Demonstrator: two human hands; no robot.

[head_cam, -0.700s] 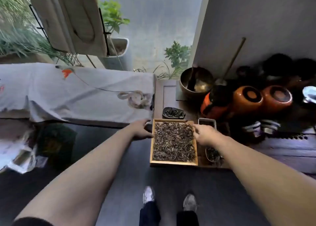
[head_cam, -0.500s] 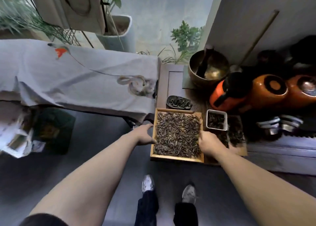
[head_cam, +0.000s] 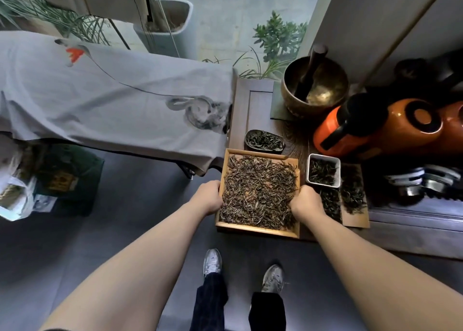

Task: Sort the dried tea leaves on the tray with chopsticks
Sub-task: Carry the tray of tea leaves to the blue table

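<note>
A square wooden tray [head_cam: 255, 231] full of dried tea leaves [head_cam: 258, 192] sits at the front edge of a low dark wooden table [head_cam: 413, 238]. My left hand [head_cam: 209, 196] grips the tray's left rim. My right hand [head_cam: 306, 202] grips its right rim, with fingers curled over the edge. No chopsticks are in view.
A dark oval dish of leaves [head_cam: 264, 141] lies behind the tray, a white square cup of leaves [head_cam: 323, 173] and a flat board with leaves [head_cam: 354, 195] to its right. A brass bowl [head_cam: 314, 87], orange jars [head_cam: 411, 122] and a cloth-covered bench [head_cam: 112, 97] surround it.
Both hands have slid along the tray's sides toward me, from its far corners to mid-rim. The camera has tilted downward, so my shoes show more.
</note>
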